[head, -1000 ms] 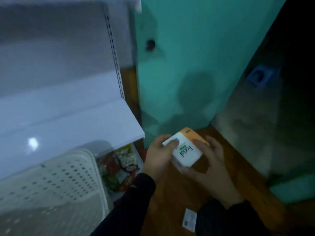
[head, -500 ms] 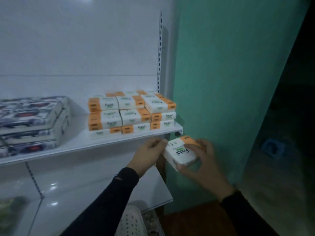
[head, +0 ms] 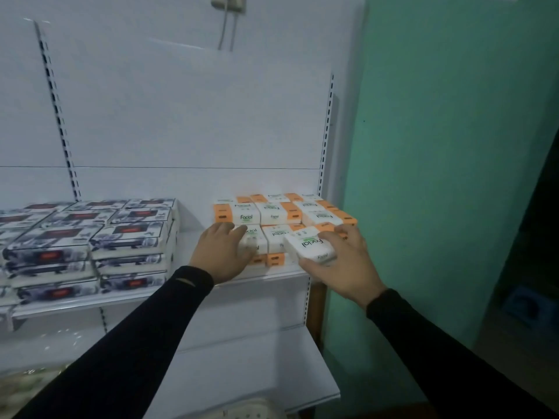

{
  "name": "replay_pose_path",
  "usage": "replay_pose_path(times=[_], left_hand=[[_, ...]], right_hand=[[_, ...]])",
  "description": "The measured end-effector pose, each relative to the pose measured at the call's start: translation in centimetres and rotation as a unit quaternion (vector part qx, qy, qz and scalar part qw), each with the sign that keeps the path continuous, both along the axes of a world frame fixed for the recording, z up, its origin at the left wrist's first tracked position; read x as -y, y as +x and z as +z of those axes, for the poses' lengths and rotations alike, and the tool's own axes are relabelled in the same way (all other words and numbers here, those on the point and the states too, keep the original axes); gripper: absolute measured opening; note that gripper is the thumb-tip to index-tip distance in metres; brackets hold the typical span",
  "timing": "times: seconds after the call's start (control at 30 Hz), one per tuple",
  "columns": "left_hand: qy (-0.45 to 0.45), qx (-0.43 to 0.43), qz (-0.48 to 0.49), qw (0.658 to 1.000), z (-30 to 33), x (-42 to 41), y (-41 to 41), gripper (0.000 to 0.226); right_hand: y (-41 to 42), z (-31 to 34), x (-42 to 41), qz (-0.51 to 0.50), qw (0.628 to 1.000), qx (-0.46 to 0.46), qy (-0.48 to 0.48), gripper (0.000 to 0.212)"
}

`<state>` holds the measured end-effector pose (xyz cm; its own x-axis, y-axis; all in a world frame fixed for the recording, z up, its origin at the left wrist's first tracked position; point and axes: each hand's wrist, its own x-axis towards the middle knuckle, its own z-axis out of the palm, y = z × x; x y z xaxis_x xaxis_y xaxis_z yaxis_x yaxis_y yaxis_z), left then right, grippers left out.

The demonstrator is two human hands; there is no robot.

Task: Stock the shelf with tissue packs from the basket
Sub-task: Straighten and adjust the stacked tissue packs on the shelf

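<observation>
My right hand [head: 343, 264] grips a white and orange "Facial" tissue pack [head: 311, 244], tilted, at the front right of the white shelf [head: 181, 293]. Behind it stands a stack of the same tissue packs [head: 273, 217], three layers high. My left hand [head: 222, 252] rests on the front left packs of that stack, fingers laid over them. At the bottom edge only a sliver of the white perforated basket [head: 242, 412] shows.
Flat packs with a dark floral print [head: 90, 240] are stacked on the shelf's left half. A lower white shelf [head: 257, 373] juts out below. A green wall [head: 438, 176] borders the shelving on the right. A cable hangs from a socket [head: 228, 3] above.
The view rose from the basket and floor to the shelf. Both hands lifted the pack up to the stack; my left hand let go of it and moved onto the stacked packs.
</observation>
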<state>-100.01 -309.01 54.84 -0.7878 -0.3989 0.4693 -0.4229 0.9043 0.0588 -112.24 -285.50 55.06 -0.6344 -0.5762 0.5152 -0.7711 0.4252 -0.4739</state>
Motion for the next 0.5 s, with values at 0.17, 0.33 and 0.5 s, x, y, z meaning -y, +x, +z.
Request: replay_pose_path(times=[0.17,0.33,0.5], left_hand=[[0.016,0.024,0.024,0.999,0.6,1.1,-1.6,0.09],[0.031,0.048,0.024,0.998,-0.2,1.8,-2.2,0.099],[0.036,0.051,0.012,0.998,-1.3,2.2,-2.4,0.094]], right_hand=[[-1.1,2.0,5.1,0.013,0.999,-0.029,-0.008,0.075],[-1.9,2.2,9.4,-0.006,0.997,-0.064,0.034,0.078],[-2.9,0.4,10.4,-0.031,0.984,-0.131,0.119,0.087]])
